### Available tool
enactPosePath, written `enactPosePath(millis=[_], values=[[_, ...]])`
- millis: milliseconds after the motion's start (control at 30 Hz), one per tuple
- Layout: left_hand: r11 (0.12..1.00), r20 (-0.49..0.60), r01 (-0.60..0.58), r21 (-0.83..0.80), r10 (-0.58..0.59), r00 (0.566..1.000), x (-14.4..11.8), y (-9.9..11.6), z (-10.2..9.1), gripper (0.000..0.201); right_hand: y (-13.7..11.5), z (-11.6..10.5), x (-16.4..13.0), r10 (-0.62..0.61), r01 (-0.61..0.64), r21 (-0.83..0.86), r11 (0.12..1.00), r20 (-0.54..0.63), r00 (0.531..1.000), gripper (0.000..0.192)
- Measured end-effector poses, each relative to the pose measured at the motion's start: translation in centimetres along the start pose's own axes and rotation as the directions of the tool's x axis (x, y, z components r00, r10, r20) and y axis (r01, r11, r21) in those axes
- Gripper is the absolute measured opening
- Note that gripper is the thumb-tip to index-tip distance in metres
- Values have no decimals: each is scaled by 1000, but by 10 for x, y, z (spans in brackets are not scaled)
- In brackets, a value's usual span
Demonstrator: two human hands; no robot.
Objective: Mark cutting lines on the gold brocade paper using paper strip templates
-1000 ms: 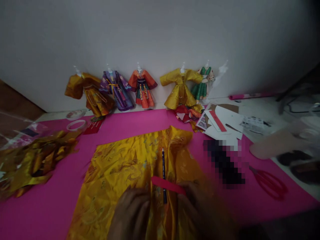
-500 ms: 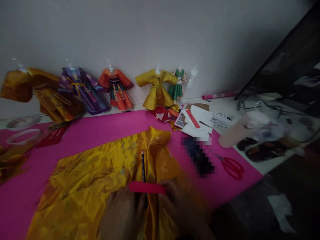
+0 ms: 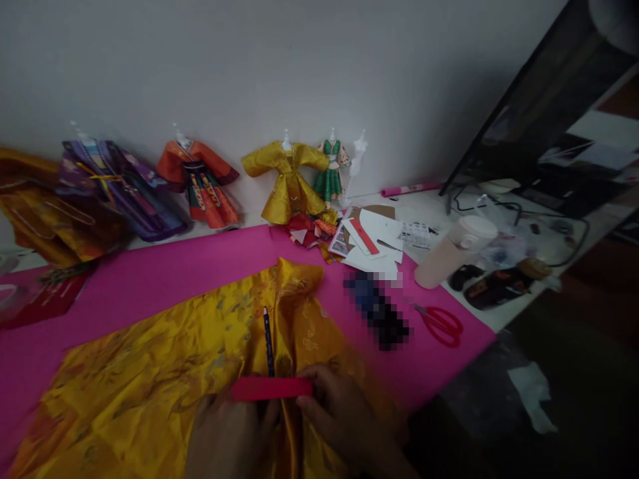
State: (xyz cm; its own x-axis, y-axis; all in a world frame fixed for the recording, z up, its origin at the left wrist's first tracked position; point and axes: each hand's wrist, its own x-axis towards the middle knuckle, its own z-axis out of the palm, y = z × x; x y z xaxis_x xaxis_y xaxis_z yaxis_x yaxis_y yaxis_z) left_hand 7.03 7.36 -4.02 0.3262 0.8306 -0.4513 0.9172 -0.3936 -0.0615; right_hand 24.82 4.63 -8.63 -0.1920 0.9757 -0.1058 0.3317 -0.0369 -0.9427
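Between my two hands is a flat pinkish-red strip (image 3: pixel 269 388), held level above a spread of shiny yellow patterned fabric (image 3: pixel 164 352). My left hand (image 3: pixel 227 429) closes on the strip's left end, its fingers partly in shadow. At the opposite end, my right hand (image 3: pixel 342 412) pinches the strip between thumb and fingers. A dark pencil (image 3: pixel 268 342) lies on the fabric just beyond the strip, pointing away from me. The cloth bunches into folds beside the pencil, and its near part is hidden under my hands.
Small dressed doll forms, one in a yellow robe (image 3: pixel 289 183), stand along the wall. Red-handled scissors (image 3: pixel 443 326) lie on the pink mat (image 3: pixel 200 266), right of a blurred dark item. Paper scraps (image 3: pixel 384 233), a pale bottle (image 3: pixel 454 253) and a dark screen (image 3: pixel 524 113) are farther right.
My view has turned rightward, so everything sits farther left. Both hands keep hold of the strip, which now shows a flatter, straighter face.
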Motion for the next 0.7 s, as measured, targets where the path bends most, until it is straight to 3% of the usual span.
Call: enactPosePath(millis=[233,367,433,533,700], values=[[999,-83,-40,-4,39,996,2,-7,14,51,-2,-1,-1,-3,3,-69,998,-7,1000,22],[991,-107,21,-135,-36,994,7,-15,25,42,-1,0,-2,-4,3,-46,999,-21,1000,23],[947,-112,80,-312,-120,986,8,-18,27,40,2,0,-1,-8,8,-15,1000,-27,1000,24],[814,-90,169,-556,-260,961,8,-21,26,42,6,1,-1,-19,20,29,999,-31,999,23],[684,-38,217,-696,-337,941,3,-29,24,47,9,2,-1,-30,32,45,998,-36,999,23]])
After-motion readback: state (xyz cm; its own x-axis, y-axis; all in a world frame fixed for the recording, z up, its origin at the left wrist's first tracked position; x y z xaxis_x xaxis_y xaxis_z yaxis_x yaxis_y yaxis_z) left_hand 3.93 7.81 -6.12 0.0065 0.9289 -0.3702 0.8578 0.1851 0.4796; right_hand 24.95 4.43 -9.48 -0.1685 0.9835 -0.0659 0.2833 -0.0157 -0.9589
